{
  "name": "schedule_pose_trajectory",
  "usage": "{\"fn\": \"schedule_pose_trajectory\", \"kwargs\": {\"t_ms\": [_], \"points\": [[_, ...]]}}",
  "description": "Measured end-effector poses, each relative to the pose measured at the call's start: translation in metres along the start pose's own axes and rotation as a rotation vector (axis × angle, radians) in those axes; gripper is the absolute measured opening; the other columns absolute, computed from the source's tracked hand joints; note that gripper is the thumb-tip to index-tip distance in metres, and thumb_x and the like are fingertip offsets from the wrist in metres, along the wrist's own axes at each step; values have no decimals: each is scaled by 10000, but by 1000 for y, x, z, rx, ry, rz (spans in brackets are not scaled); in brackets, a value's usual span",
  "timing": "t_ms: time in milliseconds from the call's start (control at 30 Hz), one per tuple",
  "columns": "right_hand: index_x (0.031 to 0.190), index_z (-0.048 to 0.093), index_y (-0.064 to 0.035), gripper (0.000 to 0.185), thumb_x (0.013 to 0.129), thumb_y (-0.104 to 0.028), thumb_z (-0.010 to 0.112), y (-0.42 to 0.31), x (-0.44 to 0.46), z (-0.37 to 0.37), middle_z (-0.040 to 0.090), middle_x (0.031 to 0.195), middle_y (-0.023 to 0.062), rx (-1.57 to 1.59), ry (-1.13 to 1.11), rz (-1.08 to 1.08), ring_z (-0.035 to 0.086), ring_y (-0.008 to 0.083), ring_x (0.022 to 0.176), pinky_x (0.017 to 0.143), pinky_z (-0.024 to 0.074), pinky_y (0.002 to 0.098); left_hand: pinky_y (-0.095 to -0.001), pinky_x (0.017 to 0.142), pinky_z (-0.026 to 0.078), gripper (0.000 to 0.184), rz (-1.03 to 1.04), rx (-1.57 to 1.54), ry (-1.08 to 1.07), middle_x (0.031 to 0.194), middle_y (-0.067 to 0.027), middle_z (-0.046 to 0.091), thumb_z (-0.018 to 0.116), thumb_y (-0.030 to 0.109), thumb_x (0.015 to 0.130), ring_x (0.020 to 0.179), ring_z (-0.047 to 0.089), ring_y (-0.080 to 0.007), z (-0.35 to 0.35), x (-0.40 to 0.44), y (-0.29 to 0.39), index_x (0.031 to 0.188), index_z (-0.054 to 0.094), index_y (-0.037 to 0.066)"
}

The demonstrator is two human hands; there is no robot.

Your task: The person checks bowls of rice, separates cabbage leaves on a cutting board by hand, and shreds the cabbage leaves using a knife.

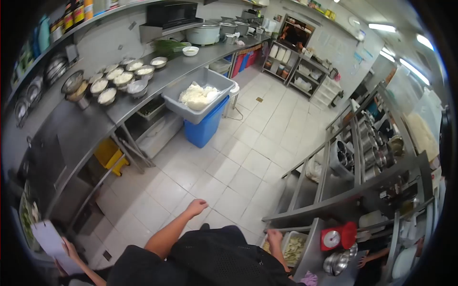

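My left hand (196, 208) is held out in front of my body over the tiled floor, its fingers curled in with nothing showing in them. Lower on the right, my right hand (274, 237) hangs loosely closed, and I see nothing in it. It is nearest to a tray of pale sliced food (295, 248) on the steel bench, though I cannot tell if it touches. Farther ahead, a grey tub (172, 101) holding a white, lumpy food (196, 97) rests on a blue bin (202, 129).
Several bowls of white food (125, 79) stand on the left steel counter (164, 76). A red scale (331, 238) and metal bowls (336, 263) sit on the right bench. A steel rack (343, 183) lines the right side. At lower left, another person's hand (70, 249) holds white paper (50, 240).
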State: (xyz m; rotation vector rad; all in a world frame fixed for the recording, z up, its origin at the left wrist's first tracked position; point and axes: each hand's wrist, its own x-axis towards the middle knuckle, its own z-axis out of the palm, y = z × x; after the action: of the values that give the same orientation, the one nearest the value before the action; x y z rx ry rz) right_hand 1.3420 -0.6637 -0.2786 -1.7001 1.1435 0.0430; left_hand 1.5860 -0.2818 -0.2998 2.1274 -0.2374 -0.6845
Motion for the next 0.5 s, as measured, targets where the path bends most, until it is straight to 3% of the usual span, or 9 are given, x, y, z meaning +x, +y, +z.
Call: {"fn": "schedule_pose_trajectory", "kwargs": {"t_ms": [33,67,100,133,200,333,400,500], "points": [[1257,654,-28,342,936,-147,641,113,54,17,693,1047,153,-75,94,178,659,221,867,733,557,401,-389,1014,494,453,-76,-290,-44,1216,-158,708,710,333,895,1142,660,-271,-7,25,16,1225,695,22],[1240,684,-71,376,930,-279,638,241,97,48,686,1140,191,566,157,48,665,270,962,775,555,438,-389,1014,494,453,-67,-269,-56,1216,-158,708,710,333,895,1142,660,-271,-17,44,27,1225,695,22],[1219,690,-72,364,929,-283,632,233,55,45,689,1127,190,193,65,309,668,273,952,773,554,441,-373,986,500,444,-10,-257,-58,1223,-151,703,705,309,909,1135,653,-259,-21,61,36,1234,686,7],[1198,695,-73,353,927,-288,627,208,25,47,693,1115,189,-39,-90,425,670,275,943,771,553,443,-356,958,506,435,53,-251,-65,1231,-144,698,700,284,923,1128,645,-248,-22,80,45,1243,677,-9],[1157,705,-74,334,924,-296,615,175,21,65,701,1089,187,-176,-268,459,676,280,924,767,552,448,-365,1000,498,414,85,-166,-93,1211,-167,711,704,296,911,1160,656,-264,-42,115,50,1204,701,3],[1074,725,-78,312,917,-312,593,103,68,94,716,1037,182,-315,-471,401,686,289,886,759,549,458,-375,858,528,420,-312,-497,29,1176,-97,691,664,281,941,1020,667,-225,-110,169,44,1296,638,57],[1032,736,-79,310,914,-321,582,64,99,112,724,1011,180,-371,-532,353,691,294,867,755,547,464,-364,782,518,370,-407,-697,173,1135,-59,674,630,256,956,963,649,-190,-163,188,37,1288,616,94],[970,751,-82,318,909,-333,565,10,187,142,736,972,177,-612,-643,57,699,301,838,750,545,471,-373,786,511,341,-330,-1079,480,1133,-49,655,622,292,955,949,630,-182,-250,230,0,1246,606,114]]}}
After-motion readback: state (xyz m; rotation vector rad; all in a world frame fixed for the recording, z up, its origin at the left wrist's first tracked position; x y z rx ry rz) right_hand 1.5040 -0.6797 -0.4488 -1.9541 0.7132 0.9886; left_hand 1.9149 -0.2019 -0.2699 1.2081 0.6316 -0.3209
